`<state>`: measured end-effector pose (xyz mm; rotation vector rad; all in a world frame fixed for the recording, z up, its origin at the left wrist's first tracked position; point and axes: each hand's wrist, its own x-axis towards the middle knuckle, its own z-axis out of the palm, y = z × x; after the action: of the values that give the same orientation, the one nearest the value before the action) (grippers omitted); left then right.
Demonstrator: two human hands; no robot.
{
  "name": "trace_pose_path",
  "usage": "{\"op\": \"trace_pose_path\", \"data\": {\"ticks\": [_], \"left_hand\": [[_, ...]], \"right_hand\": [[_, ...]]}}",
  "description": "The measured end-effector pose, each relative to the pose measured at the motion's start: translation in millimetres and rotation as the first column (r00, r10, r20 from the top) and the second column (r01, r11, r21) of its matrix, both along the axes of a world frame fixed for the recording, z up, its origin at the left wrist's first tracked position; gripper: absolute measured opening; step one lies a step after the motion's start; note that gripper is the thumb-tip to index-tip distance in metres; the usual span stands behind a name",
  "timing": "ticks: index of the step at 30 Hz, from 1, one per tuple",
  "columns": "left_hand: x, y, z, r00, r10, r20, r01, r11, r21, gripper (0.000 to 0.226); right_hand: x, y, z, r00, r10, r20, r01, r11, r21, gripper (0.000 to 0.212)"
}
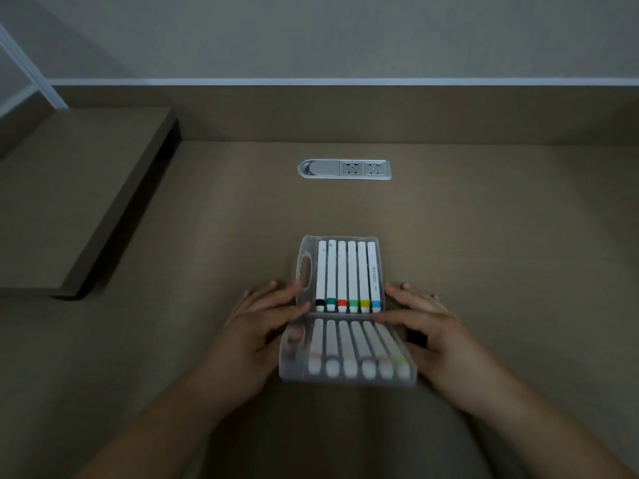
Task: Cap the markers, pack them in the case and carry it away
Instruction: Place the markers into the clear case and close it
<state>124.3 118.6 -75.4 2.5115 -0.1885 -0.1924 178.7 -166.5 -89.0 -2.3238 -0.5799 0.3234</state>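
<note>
A clear plastic marker case (306,247) lies open on the brown desk (501,236). Its far half is flat and holds several white capped markers (347,274) with coloured bands at their near ends. The near half (345,379) is tilted up off the desk, and several more white markers (349,344) show blurred through its plastic. My left hand (262,326) grips the near half's left edge, thumb visible through the handle cutout. My right hand (425,326) grips its right edge, fingers along the hinge.
A silver power socket panel (344,169) is set into the desk beyond the case. A raised brown shelf (79,188) stands at the left. The desk's low back panel (345,112) runs along the far side, below a grey wall.
</note>
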Motion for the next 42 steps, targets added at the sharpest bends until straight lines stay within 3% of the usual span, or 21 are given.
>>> {"op": "trace_pose_path", "data": {"ticks": [2, 5, 7, 10, 13, 17, 26, 31, 34, 37, 39, 42], "left_hand": [[-3.0, -9.0, -0.5, 0.985, 0.157, 0.065, -0.147, 0.979, -0.142, 0.028], [-2.5, -31.8, -1.9, 0.911, 0.394, 0.122, -0.359, 0.904, -0.234, 0.017], [1.1, -44.9, -3.3, 0.858, 0.511, 0.05, -0.471, 0.822, -0.32, 0.027], [7.4, -55.1, -5.5, 0.796, 0.604, 0.035, -0.565, 0.763, -0.315, 0.063], [10.7, -58.4, -5.4, 0.805, 0.592, 0.037, -0.563, 0.783, -0.265, 0.063], [13.3, -55.1, -4.6, 0.829, 0.559, 0.019, -0.538, 0.807, -0.245, 0.054], [16.5, -53.3, -1.7, 0.838, 0.541, -0.074, -0.525, 0.762, -0.38, 0.055], [6.1, -68.0, 0.5, 0.833, 0.553, -0.004, -0.507, 0.761, -0.404, 0.07], [-0.2, -81.4, 6.3, 0.848, 0.53, -0.006, -0.482, 0.768, -0.422, 0.077], [3.5, -87.1, 12.5, 0.838, 0.544, -0.041, -0.482, 0.702, -0.524, 0.077], [8.5, -89.4, 16.0, 0.843, 0.534, -0.069, -0.453, 0.634, -0.627, 0.06], [14.9, -93.9, 34.5, 0.835, 0.483, -0.264, -0.477, 0.396, -0.785, 0.035]], "right_hand": [[-1.0, 6.4, -3.2, 0.996, -0.093, 0.01, 0.092, 0.993, 0.079, 0.032], [-6.5, 16.3, -7.7, 0.972, -0.229, 0.055, 0.219, 0.964, 0.149, 0.037], [-11.4, 23.4, -8.1, 0.943, -0.333, 0.027, 0.323, 0.928, 0.186, 0.036], [-17.3, 35.7, -7.3, 0.897, -0.439, 0.05, 0.418, 0.88, 0.224, 0.048], [-18.8, 43.9, -6.5, 0.87, -0.473, 0.142, 0.444, 0.875, 0.194, 0.041], [-19.3, 43.7, -1.1, 0.878, -0.466, 0.11, 0.445, 0.879, 0.172, 0.039], [-11.4, 40.3, 20.0, 0.907, -0.395, -0.145, 0.421, 0.867, 0.266, 0.052], [4.1, 37.1, 26.7, 0.877, -0.336, -0.344, 0.456, 0.808, 0.374, 0.03], [9.2, 34.8, 26.9, 0.812, -0.32, -0.487, 0.542, 0.722, 0.429, 0.029], [7.2, 33.0, 24.0, 0.794, -0.286, -0.536, 0.579, 0.624, 0.525, 0.041], [3.8, 33.7, 23.0, 0.813, -0.258, -0.521, 0.558, 0.599, 0.574, 0.047], [-0.6, 37.4, 25.1, 0.844, -0.199, -0.499, 0.514, 0.57, 0.641, 0.053]]}}
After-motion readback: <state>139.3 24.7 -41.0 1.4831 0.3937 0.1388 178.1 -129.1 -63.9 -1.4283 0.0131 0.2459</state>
